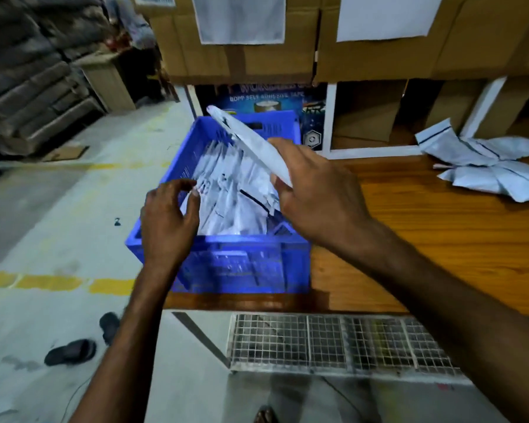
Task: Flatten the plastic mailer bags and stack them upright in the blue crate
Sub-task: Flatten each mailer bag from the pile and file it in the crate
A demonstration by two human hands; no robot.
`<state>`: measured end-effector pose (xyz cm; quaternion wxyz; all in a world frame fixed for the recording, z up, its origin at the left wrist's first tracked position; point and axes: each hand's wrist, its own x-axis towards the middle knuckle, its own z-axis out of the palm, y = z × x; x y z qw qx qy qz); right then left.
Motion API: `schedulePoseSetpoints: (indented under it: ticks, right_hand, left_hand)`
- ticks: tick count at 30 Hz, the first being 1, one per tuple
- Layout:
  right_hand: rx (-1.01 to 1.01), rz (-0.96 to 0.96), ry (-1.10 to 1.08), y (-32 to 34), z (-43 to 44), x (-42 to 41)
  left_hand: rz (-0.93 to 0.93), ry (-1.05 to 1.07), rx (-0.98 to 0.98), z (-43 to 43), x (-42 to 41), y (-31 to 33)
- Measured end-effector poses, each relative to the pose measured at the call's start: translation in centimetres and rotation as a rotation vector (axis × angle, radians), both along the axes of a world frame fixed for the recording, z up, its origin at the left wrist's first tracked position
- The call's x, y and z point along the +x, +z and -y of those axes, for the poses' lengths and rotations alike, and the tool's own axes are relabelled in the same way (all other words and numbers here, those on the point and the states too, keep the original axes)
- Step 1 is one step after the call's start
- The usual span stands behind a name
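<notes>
wooden tabletop (425,239), left end: blue crate (242,270) holds standing bags (235,190). left hand (168,221) pinches their top edges, fingers curled; use it to hold a gap open. right hand (315,193) grips one flat mailer bag (251,145), tilted above the crate. lower it edge-first into the gap, upright. loose bags (486,166) lie at the far right edge.

Dim indoor light, soft motion blur throughout, wide-angle bending at edges, darker shadowed upper-left corner.
</notes>
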<state>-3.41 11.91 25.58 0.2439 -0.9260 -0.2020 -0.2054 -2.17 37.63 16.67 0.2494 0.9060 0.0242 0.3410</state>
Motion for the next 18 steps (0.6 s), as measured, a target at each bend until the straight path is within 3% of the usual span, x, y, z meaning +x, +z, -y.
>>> schedulePoseSetpoints:
  ticks: [3,6,8,11,15,18]
  right_hand:
    - [-0.080,-0.082,-0.051,0.1,-6.3,4.1]
    - [-0.304,-0.334,-0.194,-1.2,-9.5,6.7]
    - [-0.444,-0.529,-0.259,-2.7,-10.1,7.5]
    - [-0.527,-0.659,-0.319,-5.6,-10.4,8.4]
    - [-0.240,-0.947,-0.311,-9.5,-10.7,10.9]
    - [0.051,-1.051,-0.230,-10.9,-11.1,12.9]
  left_hand:
    - [-0.261,-0.086,0.184,-5.4,4.0,0.4]
    - [-0.457,-0.228,0.357,-8.0,6.9,1.0]
    - [-0.488,-0.314,0.414,-9.0,8.5,1.3]
    - [-0.487,-0.417,0.460,-9.8,10.3,1.1]
    - [-0.457,-0.505,0.501,-9.3,10.6,0.0]
    - [-0.427,-0.496,0.470,-9.4,10.5,-0.1]
